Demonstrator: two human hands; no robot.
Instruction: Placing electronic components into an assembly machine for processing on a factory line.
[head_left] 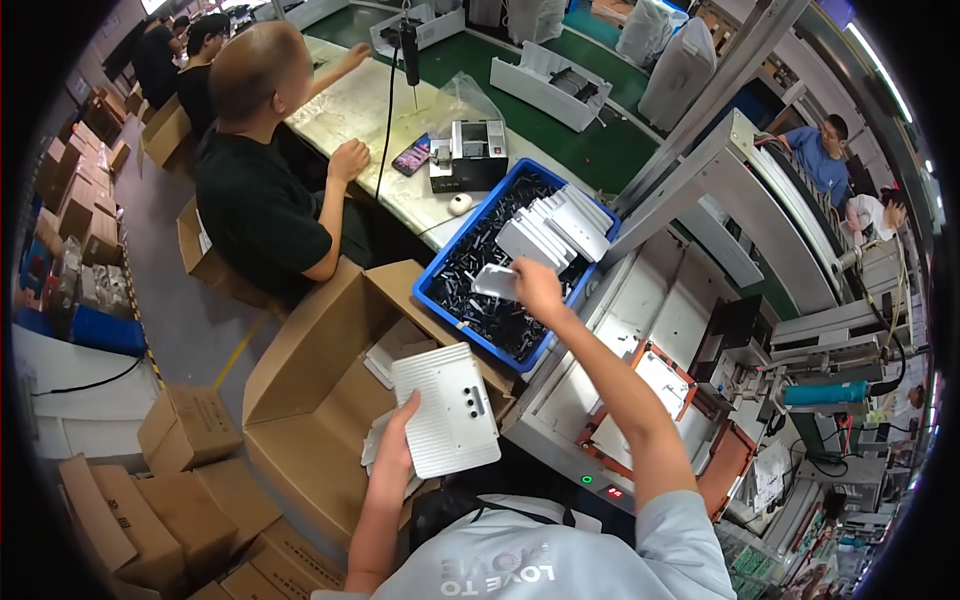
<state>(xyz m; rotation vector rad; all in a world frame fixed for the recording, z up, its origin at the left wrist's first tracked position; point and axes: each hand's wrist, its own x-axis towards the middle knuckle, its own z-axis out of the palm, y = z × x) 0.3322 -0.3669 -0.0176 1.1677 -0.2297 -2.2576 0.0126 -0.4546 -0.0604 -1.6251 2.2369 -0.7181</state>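
Observation:
My left hand (396, 445) grips the lower left edge of a white ribbed metal casing (440, 405). Three dark round holes and a slot show near its right side. My right hand (540, 288) reaches over a blue plastic bin (480, 345), its fingers closed on the end of a small flat whitish plate (493, 281). Many small black parts (455, 275) fill the bin. On top of them, at the bin's far right, lies a row of white panels (545, 228).
Below my left hand stands an open cardboard box (300, 400) with white pieces inside. A co-worker (260, 180) sits at the table, near a small black machine (470, 155) and a hanging electric screwdriver (410, 55). Right of the bin is a machine bed with orange frames (665, 380).

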